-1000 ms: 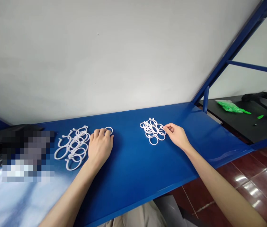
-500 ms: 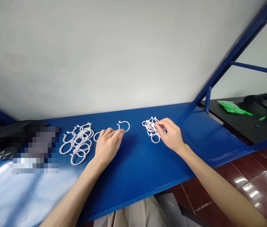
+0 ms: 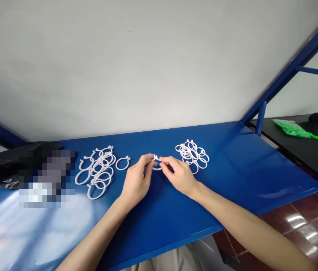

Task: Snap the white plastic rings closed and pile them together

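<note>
Between my hands, just over the blue table, is a white plastic ring with a small clasp at its top. My left hand pinches its left side between thumb and fingers. On the other side, my right hand pinches the ring near the clasp; the fingertips partly cover it. A single white ring lies left of my left hand. Farther left is a heap of white rings, several with their ends apart. Beyond my right hand lies a smaller pile of white rings.
A black plastic bag lies at the table's left end, beside a blurred-out patch. A wall rises behind the table. At right stand a blue metal frame and a black surface with a bag of green pieces.
My right hand has left the right pile and moved left to meet my left hand. Both hands now grip the ring that my left hand held alone. The view has shifted slightly.
</note>
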A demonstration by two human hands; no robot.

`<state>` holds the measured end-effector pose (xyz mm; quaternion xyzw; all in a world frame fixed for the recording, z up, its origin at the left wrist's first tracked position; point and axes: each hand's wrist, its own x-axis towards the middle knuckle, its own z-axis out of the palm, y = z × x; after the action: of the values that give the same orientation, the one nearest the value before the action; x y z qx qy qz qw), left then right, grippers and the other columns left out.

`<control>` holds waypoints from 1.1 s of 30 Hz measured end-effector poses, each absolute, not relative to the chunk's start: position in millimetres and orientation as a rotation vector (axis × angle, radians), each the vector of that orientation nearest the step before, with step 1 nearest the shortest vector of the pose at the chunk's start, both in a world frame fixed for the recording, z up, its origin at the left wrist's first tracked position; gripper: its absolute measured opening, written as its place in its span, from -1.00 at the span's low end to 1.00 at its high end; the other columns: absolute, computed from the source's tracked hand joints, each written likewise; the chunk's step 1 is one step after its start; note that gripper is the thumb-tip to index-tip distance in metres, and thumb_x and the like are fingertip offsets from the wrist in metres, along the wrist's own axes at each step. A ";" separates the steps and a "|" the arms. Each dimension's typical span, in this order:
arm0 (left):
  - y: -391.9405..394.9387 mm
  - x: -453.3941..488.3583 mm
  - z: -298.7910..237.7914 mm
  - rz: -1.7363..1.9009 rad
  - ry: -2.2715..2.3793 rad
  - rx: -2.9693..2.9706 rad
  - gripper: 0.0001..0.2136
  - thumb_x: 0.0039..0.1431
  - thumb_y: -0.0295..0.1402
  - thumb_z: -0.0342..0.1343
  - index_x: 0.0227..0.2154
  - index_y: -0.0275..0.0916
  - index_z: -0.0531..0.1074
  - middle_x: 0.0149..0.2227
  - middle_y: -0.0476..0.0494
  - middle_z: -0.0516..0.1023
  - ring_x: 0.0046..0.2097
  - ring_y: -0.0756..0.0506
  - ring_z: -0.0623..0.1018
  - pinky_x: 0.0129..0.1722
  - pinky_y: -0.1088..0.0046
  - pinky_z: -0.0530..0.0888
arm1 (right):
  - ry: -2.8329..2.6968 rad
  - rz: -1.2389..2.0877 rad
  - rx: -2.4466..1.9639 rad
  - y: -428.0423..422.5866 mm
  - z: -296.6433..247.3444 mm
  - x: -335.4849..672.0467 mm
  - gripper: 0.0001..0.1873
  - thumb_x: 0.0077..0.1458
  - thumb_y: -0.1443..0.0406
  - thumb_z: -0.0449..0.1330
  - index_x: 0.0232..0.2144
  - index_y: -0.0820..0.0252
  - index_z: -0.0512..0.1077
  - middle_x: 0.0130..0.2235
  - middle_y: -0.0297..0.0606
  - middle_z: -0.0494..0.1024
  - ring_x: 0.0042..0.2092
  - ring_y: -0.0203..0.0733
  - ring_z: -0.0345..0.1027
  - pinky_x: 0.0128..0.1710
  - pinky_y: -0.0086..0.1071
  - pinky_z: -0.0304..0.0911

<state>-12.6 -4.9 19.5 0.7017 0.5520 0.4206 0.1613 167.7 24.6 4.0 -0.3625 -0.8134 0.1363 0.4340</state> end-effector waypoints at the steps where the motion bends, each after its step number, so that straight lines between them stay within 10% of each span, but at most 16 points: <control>1: -6.2 -12.3 18.5 1.188 1.556 1.995 -0.84 0.40 -0.29 -0.06 -0.06 -0.15 0.36 -0.24 -0.06 0.69 -0.32 -0.04 0.65 -0.36 0.48 0.50 | -2.065 0.287 -0.882 23.7 4.4 167.3 -0.79 0.39 0.28 0.06 -0.10 0.13 0.49 -0.23 -0.20 0.65 -0.25 -0.16 0.56 -0.23 -0.31 0.48; 33: -6.9 -18.8 20.5 0.973 1.516 2.205 -0.83 0.40 -0.29 -0.10 -0.23 -0.16 0.37 -0.23 -0.12 0.56 -0.21 -0.11 0.57 -0.20 0.36 0.49 | -2.293 -0.073 -0.840 18.0 18.3 169.3 -0.75 0.42 0.36 0.00 -0.21 0.20 0.48 -0.30 -0.19 0.58 -0.26 -0.19 0.47 -0.26 -0.35 0.39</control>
<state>-18.8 -6.9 20.5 0.7661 0.5266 0.3380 0.1466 169.3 18.0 18.3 -0.3230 -0.8818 -0.0282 0.3424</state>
